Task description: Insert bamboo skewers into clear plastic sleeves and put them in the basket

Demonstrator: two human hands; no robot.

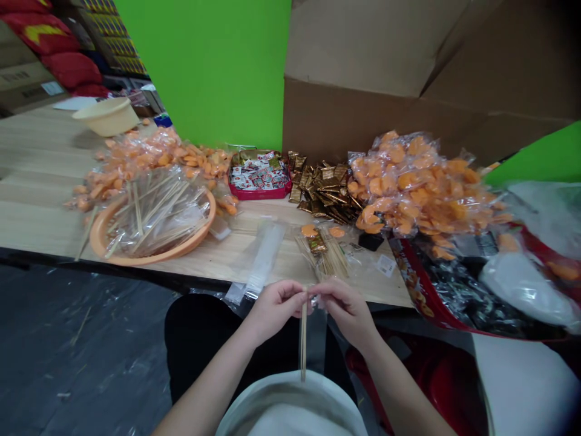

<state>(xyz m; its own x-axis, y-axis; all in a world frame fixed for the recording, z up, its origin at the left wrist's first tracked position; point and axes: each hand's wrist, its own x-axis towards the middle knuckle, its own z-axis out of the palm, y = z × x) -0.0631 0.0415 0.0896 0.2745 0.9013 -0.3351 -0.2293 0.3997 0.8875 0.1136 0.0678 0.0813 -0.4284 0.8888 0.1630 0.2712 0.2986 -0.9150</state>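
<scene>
Take the shallow crimson tray (259, 194) of printed red-and-white sachets (258, 174) as the landmark. It sits near the back of the pale wood-grain table (36, 181), whose front edge runs between the tray and the hands. An upright bright green panel (218, 66) closes off the space behind the tray, and brown cardboard (363, 54) does so behind it to the right. The widest stretch of wood surface spreads far to the tray's left.

In front of the tray and slightly right, nearer than the table edge, the left hand (279, 307) has its fingers narrowed around the upper end of a few thin pale wooden sticks (303, 342). The right hand (345, 307) meets it there, fingertips drawn together on a crinkled clear plastic wrapper (313, 300); the exact pinch is partly hidden. The held sticks hang down between the forearms.

Between tray and hands lie flat clear plastic sleeves (265, 254) and, further right, a loose bunch of wooden skewers (334, 257). Left of the tray, a round orange plastic basket (200, 235) of bagged sticks juts toward the table edge. Right of the tray are heaped shiny gold foil packets (324, 188), then a tall mound of bagged orange pieces (422, 181); nearer, a red box (415, 290) crowds the right forearm's side.
</scene>
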